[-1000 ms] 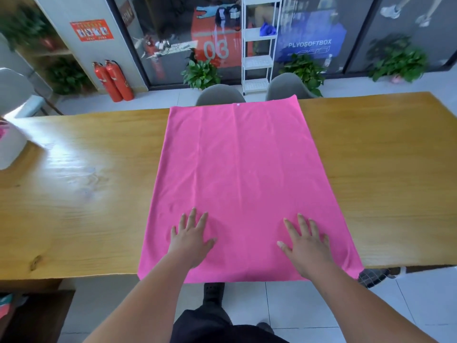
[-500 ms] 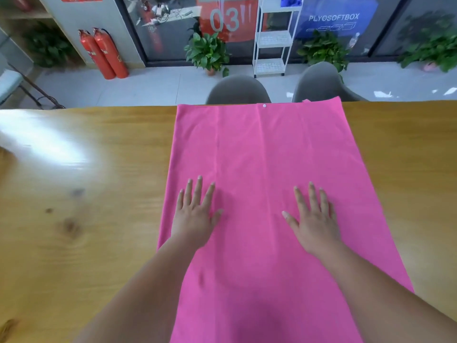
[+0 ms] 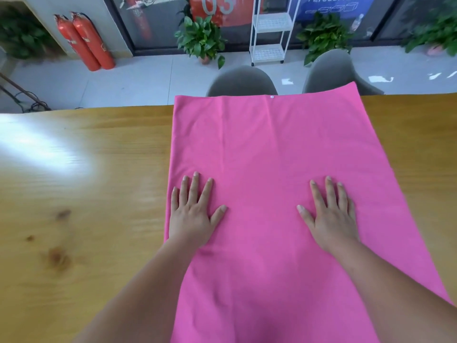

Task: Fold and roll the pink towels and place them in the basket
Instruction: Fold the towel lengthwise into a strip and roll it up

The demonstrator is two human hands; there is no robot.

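Observation:
A pink towel (image 3: 267, 149) lies spread flat across the wooden table (image 3: 86, 194), reaching from the far edge down to the bottom of the frame. A small white dot sits at its far hem. My left hand (image 3: 194, 211) rests palm down on the towel near its left edge, fingers straight and spread. My right hand (image 3: 330, 214) lies flat on the towel's right half in the same way. Neither hand holds any cloth. No basket is in view.
Two grey chairs (image 3: 242, 81) stand just behind the table's far edge. Beyond them are potted plants (image 3: 201, 39), a white shelf rack (image 3: 268, 33) and two red fire extinguishers (image 3: 84, 40) on the tiled floor.
Both hands have slid away from me along the towel, from its near edge to its middle. The camera has leaned forward and down over the table.

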